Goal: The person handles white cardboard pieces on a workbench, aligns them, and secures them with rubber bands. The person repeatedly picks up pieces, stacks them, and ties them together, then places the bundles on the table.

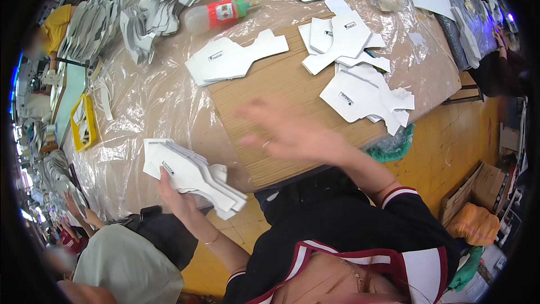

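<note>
My left hand (179,196) grips a fanned stack of white cut pieces (191,170) at the table's near edge, thumb on top. Each piece is broad at one end and narrows to a flared tail, with a small dark print. My right hand (281,126), slightly blurred, hovers over a brown cardboard sheet (256,98) with its fingers stretched and nothing in them. Beyond it, a white piece of the same shape (228,61) lies across the cardboard's far left corner. Similar pieces lie overlapped in a far pile (350,31) and a nearer pile (360,93) on the right.
Clear plastic film covers the table (169,112). A squeeze bottle (216,16) with a red label and green cap lies on its side. Grey-white stacks (90,28) stand far left, near a yellow tray (83,124). A person in a pale garment (126,264) is close on my left.
</note>
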